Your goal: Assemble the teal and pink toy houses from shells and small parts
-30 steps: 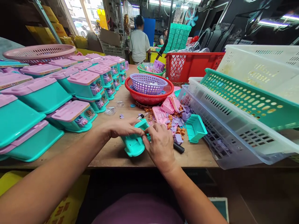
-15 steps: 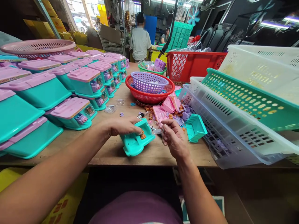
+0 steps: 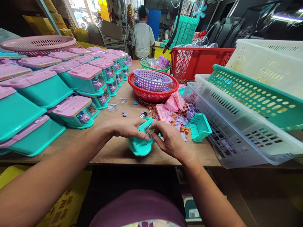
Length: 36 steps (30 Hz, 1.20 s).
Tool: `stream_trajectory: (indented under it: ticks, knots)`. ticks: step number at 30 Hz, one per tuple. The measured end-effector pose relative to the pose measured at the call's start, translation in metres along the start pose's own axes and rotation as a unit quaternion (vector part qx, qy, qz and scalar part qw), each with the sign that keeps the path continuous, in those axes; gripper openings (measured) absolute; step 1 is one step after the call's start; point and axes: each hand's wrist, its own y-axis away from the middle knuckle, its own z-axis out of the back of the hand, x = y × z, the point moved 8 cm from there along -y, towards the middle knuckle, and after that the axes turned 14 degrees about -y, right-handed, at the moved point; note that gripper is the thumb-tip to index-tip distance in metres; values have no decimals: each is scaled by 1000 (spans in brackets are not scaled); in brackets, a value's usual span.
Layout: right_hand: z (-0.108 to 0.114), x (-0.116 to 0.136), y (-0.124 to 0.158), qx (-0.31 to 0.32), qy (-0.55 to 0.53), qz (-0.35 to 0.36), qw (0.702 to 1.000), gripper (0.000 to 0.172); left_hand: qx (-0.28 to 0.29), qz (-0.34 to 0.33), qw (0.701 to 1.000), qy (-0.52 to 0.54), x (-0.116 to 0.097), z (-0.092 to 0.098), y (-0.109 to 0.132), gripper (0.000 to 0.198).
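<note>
My left hand grips a teal plastic toy housing just above the table, its thumb pressed near the opening. A small orange-brown figure shows in that opening. My right hand is at the housing's right side, thumb and forefinger pinched on what looks like a small clear plastic cover over the figure; the fingers partly hide it. A second teal housing lies on its side to the right. Beyond my hands are loose pink panels, orange-brown figures and purple parts.
Stacked teal boxes with pink lids fill the left. A red basket holds a purple basket at the back. White and green crates line the right. Clear covers lie on the wooden table. A person stands far back.
My right hand has moved left to the housing and now pinches at its opening, where a clear cover appears over the figure. My left hand has kept its grip, tilting the housing slightly.
</note>
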Motion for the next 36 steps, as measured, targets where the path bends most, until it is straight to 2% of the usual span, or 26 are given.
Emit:
stream_trajectory:
  ticks: [2,4,5,7,9,12,16,22,24,26,30,32,36]
  knots:
    - [9,9,-5,6,111,38,993,33,-14,16,992,-122,-7,-1,0,41]
    - [4,13,-8,71,171,66,981,52,-30,58,963,-261,-12,-5,2,38]
    - [-3,13,-8,116,183,75,973,55,-30,83,944,-318,-14,-8,3,36]
    - [-17,11,-5,183,200,81,959,49,-19,128,910,-393,-15,-18,6,32]
    - [-25,9,-4,196,215,72,954,44,-19,145,890,-432,-17,-25,7,30]
    - [-29,9,-2,183,229,59,954,38,-52,135,877,-459,-21,-29,6,30]
    - [-31,12,1,169,228,55,957,31,-64,123,875,-464,-18,-32,3,27]
    - [-31,2,1,152,208,51,965,33,-81,132,879,-451,-17,-28,0,28]
    - [-30,-1,2,148,180,49,971,40,-84,143,877,-451,-15,-27,1,28]
    - [-27,-3,5,125,136,48,982,55,-96,142,875,-453,-14,-27,5,28]
    - [-22,-14,12,51,30,8,998,87,-160,92,870,-457,-16,-30,18,34]
    - [-29,-22,16,41,-13,-23,999,92,-176,87,865,-462,-14,-31,24,30]
    - [-42,-30,16,51,-60,-60,995,88,-160,104,863,-468,-1,-35,32,20]
